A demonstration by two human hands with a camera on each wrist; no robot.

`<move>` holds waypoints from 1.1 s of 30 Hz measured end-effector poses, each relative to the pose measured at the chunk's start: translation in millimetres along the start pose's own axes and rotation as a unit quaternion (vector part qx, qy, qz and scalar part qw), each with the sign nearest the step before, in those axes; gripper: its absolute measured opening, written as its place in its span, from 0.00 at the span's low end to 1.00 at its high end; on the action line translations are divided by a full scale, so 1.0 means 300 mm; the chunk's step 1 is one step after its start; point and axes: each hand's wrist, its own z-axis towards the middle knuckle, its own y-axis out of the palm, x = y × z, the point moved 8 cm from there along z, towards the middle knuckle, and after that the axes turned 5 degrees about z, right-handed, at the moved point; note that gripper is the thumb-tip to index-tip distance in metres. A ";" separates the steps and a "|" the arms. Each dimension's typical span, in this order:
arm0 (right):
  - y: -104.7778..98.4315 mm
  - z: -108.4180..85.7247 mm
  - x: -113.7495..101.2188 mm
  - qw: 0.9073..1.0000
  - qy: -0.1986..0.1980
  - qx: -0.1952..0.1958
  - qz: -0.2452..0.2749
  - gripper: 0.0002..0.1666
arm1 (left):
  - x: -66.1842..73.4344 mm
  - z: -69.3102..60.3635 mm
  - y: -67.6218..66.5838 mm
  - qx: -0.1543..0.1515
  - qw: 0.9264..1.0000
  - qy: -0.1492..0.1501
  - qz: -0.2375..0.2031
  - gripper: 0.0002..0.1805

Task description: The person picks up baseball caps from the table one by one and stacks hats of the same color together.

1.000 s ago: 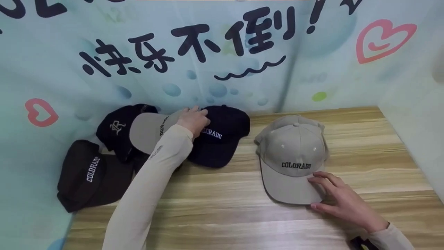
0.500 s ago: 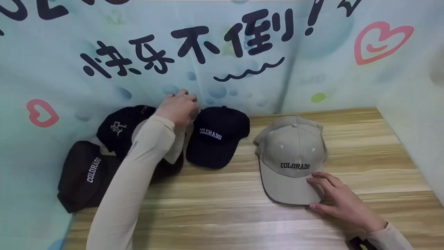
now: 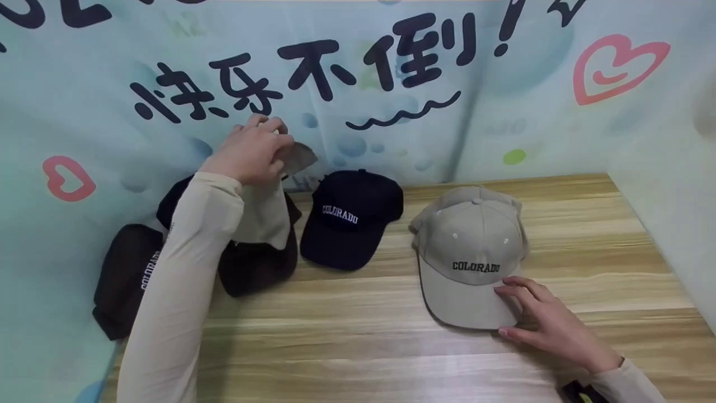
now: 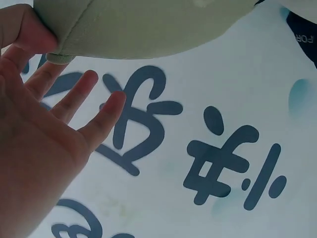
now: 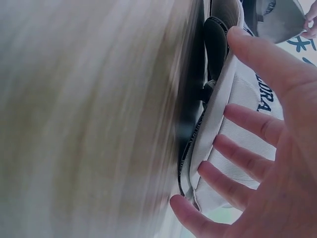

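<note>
My left hand (image 3: 249,151) pinches a grey baseball cap (image 3: 263,212) and holds it up at the back left. In the left wrist view, thumb and finger of that hand (image 4: 44,124) meet at the cap's (image 4: 133,29) edge by a small button, while other fingers stay spread. On the right, a beige COLORADO cap (image 3: 475,240) sits with its brim toward me. The fingers of my right hand (image 3: 559,327) rest lightly on that brim, nearly straight. The right wrist view shows the fingertips along the brim's edge (image 5: 213,114), with a dark-edged layer underneath.
A navy COLORADO cap (image 3: 352,212) sits mid-table at the back. A dark cap (image 3: 260,268) lies below the held one. At far left is a dark brown COLORADO cap (image 3: 123,280); my sleeve partly covers another dark cap (image 3: 174,201). A printed curtain (image 3: 391,145) borders the wooden table (image 3: 358,341).
My left hand has moved left and up, lifting the grey cap from between the dark caps. More of the navy cap and a dark cap now shows. My right hand has stayed put.
</note>
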 end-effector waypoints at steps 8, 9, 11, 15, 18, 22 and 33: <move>0.009 0.008 0.009 1.000 0.004 -0.001 0.002 0.39 | -0.007 -0.026 -0.115 0.112 0.990 0.023 -0.079 0.09; 0.009 0.008 0.011 1.000 0.004 -0.002 0.001 0.39 | -0.004 -0.026 -0.123 0.122 0.988 0.025 -0.093 0.09; 0.007 0.008 0.014 1.000 0.004 -0.002 0.000 0.39 | 0.008 -0.022 -0.130 0.131 0.984 0.027 -0.119 0.07; -0.003 0.009 0.009 1.000 -0.008 0.007 -0.008 0.38 | 0.046 -0.008 -0.112 0.103 0.983 0.015 -0.153 0.09; -0.010 0.006 0.007 1.000 -0.015 0.014 -0.010 0.37 | 0.085 0.001 -0.084 0.067 0.985 0.006 -0.161 0.10; -0.013 0.003 0.014 1.000 -0.007 0.011 -0.009 0.37 | 0.144 0.012 -0.050 0.042 0.988 0.013 -0.146 0.09; -0.022 0.005 0.035 1.000 0.005 0.010 -0.012 0.36 | 0.288 0.030 -0.003 0.055 0.988 0.082 -0.119 0.05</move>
